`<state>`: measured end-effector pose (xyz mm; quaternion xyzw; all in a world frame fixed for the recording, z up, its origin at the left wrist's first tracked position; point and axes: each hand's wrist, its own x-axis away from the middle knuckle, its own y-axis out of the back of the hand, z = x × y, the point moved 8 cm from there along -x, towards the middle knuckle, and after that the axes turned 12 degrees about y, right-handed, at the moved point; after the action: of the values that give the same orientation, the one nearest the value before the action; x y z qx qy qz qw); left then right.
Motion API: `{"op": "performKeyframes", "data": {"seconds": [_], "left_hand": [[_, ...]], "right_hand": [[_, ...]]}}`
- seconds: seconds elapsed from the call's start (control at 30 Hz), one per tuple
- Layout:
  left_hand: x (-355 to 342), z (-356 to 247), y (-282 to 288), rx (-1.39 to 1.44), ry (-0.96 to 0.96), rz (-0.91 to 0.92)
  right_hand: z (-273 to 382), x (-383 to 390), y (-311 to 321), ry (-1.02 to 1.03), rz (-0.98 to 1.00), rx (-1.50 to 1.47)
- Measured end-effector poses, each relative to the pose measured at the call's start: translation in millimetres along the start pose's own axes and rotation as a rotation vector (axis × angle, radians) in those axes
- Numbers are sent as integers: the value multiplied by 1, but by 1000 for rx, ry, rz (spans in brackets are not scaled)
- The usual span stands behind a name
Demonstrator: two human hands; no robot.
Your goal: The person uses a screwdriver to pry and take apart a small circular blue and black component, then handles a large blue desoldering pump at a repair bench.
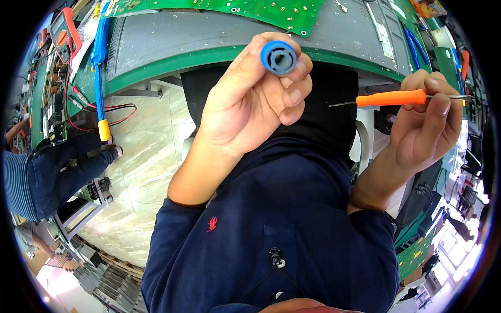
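Note:
My left hand [250, 99] is raised in front of the table's edge, gripping a blue cylindrical piece [273, 46] with its end turned up, showing a dark hollow ring inside. To its right, my right hand [425, 122] holds an orange-handled tool [386, 97] sideways, with a thin pointed metal tip toward the left and metal also sticking out past the fingers to the right. The tool's tip is apart from the blue piece.
Grey mat [156, 44] on a green-edged table, green circuit board [284, 15], red multimeter [65, 34] with leads, blue-and-yellow tool [103, 128], blue-handled tools [415, 47] at right. A person in striped top [26, 182] is at left.

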<state>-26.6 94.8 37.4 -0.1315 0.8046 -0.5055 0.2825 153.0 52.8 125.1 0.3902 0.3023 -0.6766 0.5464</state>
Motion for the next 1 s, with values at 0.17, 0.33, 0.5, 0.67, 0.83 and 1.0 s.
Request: {"op": "performKeyframes", "data": {"seconds": [0.17, 0.33, 0.5, 0.67, 0.83, 1.0], "left_hand": [[0, -4, 1, -430, -82, -183], [-2, -3, -13, -1023, -111, -324], [1, -17, -18, -1205, -74, -296], [25, -41, -28, -1417, -188, -388], [38, -53, -39, -1504, -244, -451], [41, -58, -42, -1532, -268, -469]], "right_hand": [[4, 3, -5, -63, 14, 111], [-6, 9, -18, -91, 61, 78], [-11, 15, -37, -173, 77, 91], [-47, 63, -57, -443, 194, -6], [-131, 171, -79, -325, 983, 615], [-211, 268, -97, -504, 1650, 894]]}}
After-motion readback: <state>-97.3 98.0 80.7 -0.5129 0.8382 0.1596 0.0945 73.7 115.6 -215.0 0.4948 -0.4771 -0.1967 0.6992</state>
